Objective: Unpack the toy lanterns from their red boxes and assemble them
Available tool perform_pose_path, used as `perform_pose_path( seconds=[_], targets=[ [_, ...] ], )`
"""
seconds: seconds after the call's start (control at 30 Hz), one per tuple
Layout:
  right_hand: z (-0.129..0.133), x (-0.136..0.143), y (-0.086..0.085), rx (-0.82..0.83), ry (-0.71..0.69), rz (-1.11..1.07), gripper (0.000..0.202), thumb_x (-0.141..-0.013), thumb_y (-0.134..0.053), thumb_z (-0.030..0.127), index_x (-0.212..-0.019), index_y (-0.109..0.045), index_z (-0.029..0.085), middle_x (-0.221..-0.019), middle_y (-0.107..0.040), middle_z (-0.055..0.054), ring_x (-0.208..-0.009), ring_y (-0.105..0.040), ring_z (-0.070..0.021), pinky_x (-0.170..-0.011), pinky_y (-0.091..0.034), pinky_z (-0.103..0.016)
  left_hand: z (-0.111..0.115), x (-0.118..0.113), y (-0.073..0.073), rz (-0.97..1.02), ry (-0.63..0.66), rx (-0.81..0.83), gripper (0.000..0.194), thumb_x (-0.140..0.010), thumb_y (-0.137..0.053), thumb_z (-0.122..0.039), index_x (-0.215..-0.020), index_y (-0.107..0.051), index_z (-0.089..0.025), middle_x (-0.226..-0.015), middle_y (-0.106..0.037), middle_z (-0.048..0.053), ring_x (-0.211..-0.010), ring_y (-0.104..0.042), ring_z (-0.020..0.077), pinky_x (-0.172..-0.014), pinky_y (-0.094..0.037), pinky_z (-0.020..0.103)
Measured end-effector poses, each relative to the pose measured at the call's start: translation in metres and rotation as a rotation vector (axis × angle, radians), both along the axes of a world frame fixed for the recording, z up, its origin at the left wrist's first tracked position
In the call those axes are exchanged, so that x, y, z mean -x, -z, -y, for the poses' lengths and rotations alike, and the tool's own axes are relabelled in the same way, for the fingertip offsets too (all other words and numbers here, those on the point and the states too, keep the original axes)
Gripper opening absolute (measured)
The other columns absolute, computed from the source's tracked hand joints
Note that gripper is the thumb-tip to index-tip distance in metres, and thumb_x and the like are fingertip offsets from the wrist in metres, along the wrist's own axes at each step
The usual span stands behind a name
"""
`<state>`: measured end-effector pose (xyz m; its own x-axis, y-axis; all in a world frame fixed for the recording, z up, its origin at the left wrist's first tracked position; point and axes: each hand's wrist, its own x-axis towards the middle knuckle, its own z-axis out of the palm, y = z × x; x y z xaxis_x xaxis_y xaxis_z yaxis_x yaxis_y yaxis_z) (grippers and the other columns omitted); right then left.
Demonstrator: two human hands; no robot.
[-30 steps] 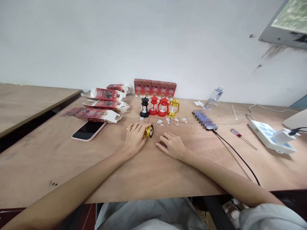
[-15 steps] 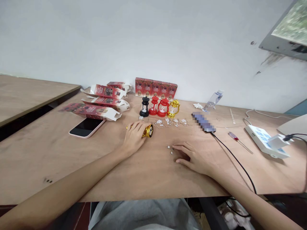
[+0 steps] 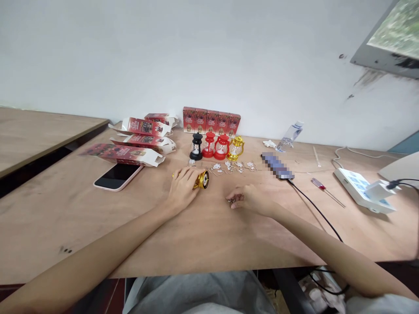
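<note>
The left hand point(image 3: 183, 184) has its grip wrapped around a gold lantern point(image 3: 202, 179), which lies on its side on the table point(image 3: 196, 244), base facing right. The right hand point(image 3: 252, 199) curls over small shiny pieces point(image 3: 232, 201); whether its grip pinches them cannot be told. Beyond stand a black lantern point(image 3: 197, 147), two red lanterns point(image 3: 221, 148) and an upright gold lantern point(image 3: 235, 148), before five red boxes point(image 3: 211, 122).

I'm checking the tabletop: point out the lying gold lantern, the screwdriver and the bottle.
Lying gold lantern point(image 3: 200, 179), head view: gold side.
Screwdriver point(image 3: 321, 186), head view: red handle.
Bottle point(image 3: 288, 137), head view: clear body.
</note>
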<state>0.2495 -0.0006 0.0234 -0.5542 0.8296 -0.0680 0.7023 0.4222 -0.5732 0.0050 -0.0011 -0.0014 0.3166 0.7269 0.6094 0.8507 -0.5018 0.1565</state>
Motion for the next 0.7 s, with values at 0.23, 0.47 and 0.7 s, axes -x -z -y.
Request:
perform_pose_path(
  seconds=[0.23,0.47,0.7],
  targets=[
    [-0.009,0.008,-0.017,0.029,-0.072,0.162,0.015,-0.067,-0.068,0.014,-0.082,-0.068,0.019,-0.07,-0.068,0.001,-0.064,-0.061,-0.0123,-0.057,-0.043,-0.021,0.0,0.0,0.0,-0.001,-0.005,0.014,0.039,-0.075,-0.049,-0.01,-0.112,-0.055,-0.021,-0.109,-0.064,0.006,-0.105,-0.054,0.023,-0.085,-0.037,0.037],
    [-0.016,0.011,-0.023,0.09,-0.131,0.228,0.008,-0.068,-0.067,0.015,-0.074,-0.064,0.018,-0.062,-0.065,0.002,-0.061,-0.061,-0.0124,-0.055,-0.041,-0.021,-0.001,0.001,0.003,0.0,-0.001,-0.004,0.04,-0.074,-0.048,-0.01,-0.112,-0.055,-0.021,-0.109,-0.065,0.007,-0.106,-0.054,0.0233,-0.084,-0.038,0.037],
    [-0.006,0.005,-0.025,0.013,-0.135,0.249,0.006,-0.077,-0.059,0.013,-0.078,-0.063,0.018,-0.065,-0.066,0.002,-0.063,-0.061,-0.0122,-0.056,-0.041,-0.021,-0.002,0.001,0.002,-0.001,0.009,0.002,0.041,-0.074,-0.048,-0.008,-0.112,-0.054,-0.02,-0.11,-0.064,0.006,-0.107,-0.054,0.0234,-0.084,-0.037,0.037]
  ],
)
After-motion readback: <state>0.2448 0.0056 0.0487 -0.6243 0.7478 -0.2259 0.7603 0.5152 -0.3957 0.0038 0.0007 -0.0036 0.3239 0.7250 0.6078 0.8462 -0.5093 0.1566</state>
